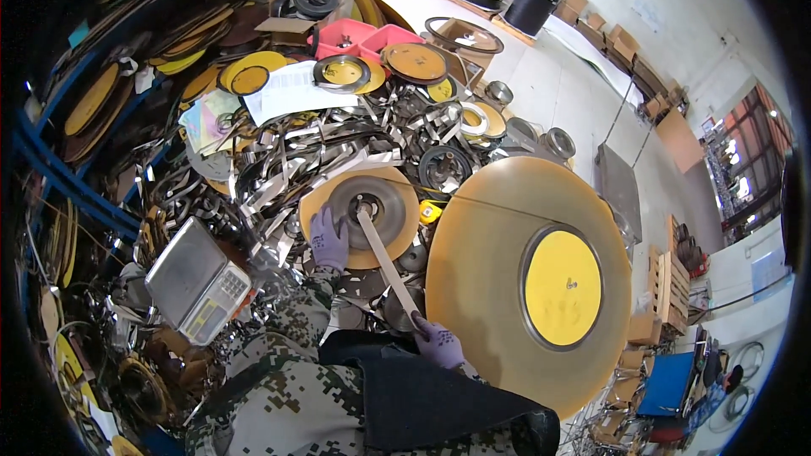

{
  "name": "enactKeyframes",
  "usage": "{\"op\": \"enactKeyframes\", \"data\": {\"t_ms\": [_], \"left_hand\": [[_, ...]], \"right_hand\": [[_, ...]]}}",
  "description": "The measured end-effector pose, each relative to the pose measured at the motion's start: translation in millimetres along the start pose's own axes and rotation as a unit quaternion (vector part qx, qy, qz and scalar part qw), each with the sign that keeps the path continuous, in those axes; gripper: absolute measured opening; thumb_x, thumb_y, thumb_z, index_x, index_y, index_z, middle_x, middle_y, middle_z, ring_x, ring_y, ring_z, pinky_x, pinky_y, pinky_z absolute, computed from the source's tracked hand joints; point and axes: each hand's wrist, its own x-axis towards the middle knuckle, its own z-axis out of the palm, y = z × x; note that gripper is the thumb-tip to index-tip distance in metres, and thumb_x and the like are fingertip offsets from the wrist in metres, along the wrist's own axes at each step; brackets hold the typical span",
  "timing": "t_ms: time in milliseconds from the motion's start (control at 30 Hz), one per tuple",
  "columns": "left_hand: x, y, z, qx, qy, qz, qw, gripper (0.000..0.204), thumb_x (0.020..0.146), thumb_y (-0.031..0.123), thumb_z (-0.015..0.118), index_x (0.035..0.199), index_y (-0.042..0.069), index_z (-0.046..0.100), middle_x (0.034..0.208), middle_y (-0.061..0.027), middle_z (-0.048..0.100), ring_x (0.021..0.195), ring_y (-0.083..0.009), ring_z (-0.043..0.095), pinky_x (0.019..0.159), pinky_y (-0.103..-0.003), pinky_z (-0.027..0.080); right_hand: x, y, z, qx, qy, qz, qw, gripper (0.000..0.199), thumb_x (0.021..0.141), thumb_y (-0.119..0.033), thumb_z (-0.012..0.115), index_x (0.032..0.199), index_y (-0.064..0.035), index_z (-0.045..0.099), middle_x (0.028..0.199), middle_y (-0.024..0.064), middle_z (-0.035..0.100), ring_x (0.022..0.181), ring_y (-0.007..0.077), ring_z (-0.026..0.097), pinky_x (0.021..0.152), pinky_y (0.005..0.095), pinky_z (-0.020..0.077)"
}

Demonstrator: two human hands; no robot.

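Note:
My left hand [329, 241], in a purple glove, lies with its fingers spread on the edge of a small tan disc [317, 203]. A dark grey coil of strip [389, 211] sits on that disc around a centre spindle. My right hand [438, 343], gloved too, is closed around the near end of a long, pale, flat bar [389, 270]. The bar's far end meets the spindle. To the right stands a large amber disc [473, 304] with a yellow round centre [563, 287]. A thin dark strip [490, 204] runs between the two discs.
A yellow tape measure [430, 212] lies between the discs. Loose metal strips [279, 169] heap behind and left. A digital scale [198, 283] tilts at left. Farther back are paper sheets [296, 93], red bins [342, 36] and stacked discs. Blue shelving [76, 190] borders the left.

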Motion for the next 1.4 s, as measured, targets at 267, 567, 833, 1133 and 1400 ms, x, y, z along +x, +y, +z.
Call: {"op": "enactKeyframes", "data": {"t_ms": [267, 567, 833, 1133, 1400], "left_hand": [[1, 3, 2, -0.005, 0.012, -0.006, 1.000, 0.048, 0.089, 0.024, 0.058, 0.129, 0.000, 0.046, 0.130, -0.0198, 0.050, 0.119, -0.0405, 0.046, 0.106, -0.048, 0.032], [-1, 4, -7, -0.020, 0.003, -0.016, 1.000, 0.051, 0.087, 0.021, 0.058, 0.132, 0.001, 0.043, 0.133, -0.0195, 0.048, 0.121, -0.0397, 0.043, 0.106, -0.047, 0.032], [0, 4, 0, -0.047, -0.011, -0.012, 0.999, 0.056, 0.087, 0.019, 0.058, 0.137, 0.002, 0.040, 0.135, -0.0200, 0.046, 0.125, -0.0394, 0.040, 0.107, -0.046, 0.032], [-1, 0, -2, -0.053, -0.022, -0.023, 0.998, 0.050, 0.091, 0.023, 0.056, 0.134, 0.000, 0.043, 0.132, -0.0217, 0.048, 0.122, -0.0412, 0.042, 0.103, -0.048, 0.033], [0, -7, -1, -0.057, -0.010, -0.011, 0.998, 0.051, 0.090, 0.021, 0.055, 0.133, -0.001, 0.043, 0.130, -0.0219, 0.049, 0.120, -0.0399, 0.043, 0.103, -0.047, 0.032]], "right_hand": [[-2, -11, -11, -0.006, -0.017, 0.028, 0.999, 0.045, 0.089, -0.030, 0.057, 0.134, -0.0272, 0.051, 0.092, 0.0164, 0.063, 0.086, 0.0341, 0.063, 0.075, 0.0435, 0.0504], [-3, -8, -13, -0.003, -0.018, 0.008, 1.000, 0.046, 0.090, -0.030, 0.055, 0.135, -0.0298, 0.048, 0.095, 0.0179, 0.063, 0.084, 0.0369, 0.063, 0.073, 0.0464, 0.0516], [-6, -10, -14, -0.009, -0.012, 0.030, 0.999, 0.047, 0.088, -0.031, 0.057, 0.134, -0.0298, 0.050, 0.094, 0.0169, 0.062, 0.086, 0.0349, 0.063, 0.076, 0.0446, 0.0511], [-18, -4, -15, 0.021, -0.012, 0.009, 1.000, 0.055, 0.086, -0.031, 0.058, 0.139, -0.0300, 0.043, 0.100, 0.0170, 0.059, 0.088, 0.0341, 0.062, 0.075, 0.0441, 0.0512], [-73, 21, -15, 0.138, 0.143, 0.017, 0.980, 0.054, 0.083, -0.017, 0.062, 0.134, -0.0083, 0.048, 0.108, 0.0172, 0.062, 0.096, 0.0296, 0.063, 0.083, 0.0387, 0.0502]]}}
